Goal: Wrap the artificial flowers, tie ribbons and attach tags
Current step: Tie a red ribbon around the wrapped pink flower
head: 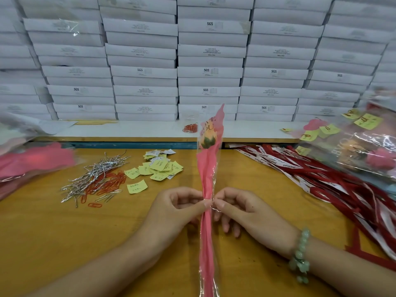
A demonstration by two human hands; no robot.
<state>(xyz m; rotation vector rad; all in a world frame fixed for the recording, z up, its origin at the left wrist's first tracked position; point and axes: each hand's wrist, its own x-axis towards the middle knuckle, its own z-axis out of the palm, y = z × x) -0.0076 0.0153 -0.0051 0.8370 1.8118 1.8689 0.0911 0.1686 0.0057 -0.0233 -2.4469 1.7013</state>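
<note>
Your fingers (204, 203) pinch in from both sides on the wrapped flower (209, 168): your left hand (177, 207) has thumb and forefinger closed on the gathered waist of the pink paper and clear film; your right hand (246, 211) pinches the same spot from the other side, its lower fingers loosely curled behind the stem; whether a tie sits in that pinch, you cannot tell; the flower stands nearly upright above the tabletop (53, 243), its peach head (207, 139) up toward the stacked white boxes (210, 61); left of it lie silver twist ties (94, 176), red paper clips (107, 184) and yellow tags (159, 168); red and white ribbons (321, 179) spread to the right; a green bead bracelet (300, 254) circles your right wrist.
</note>
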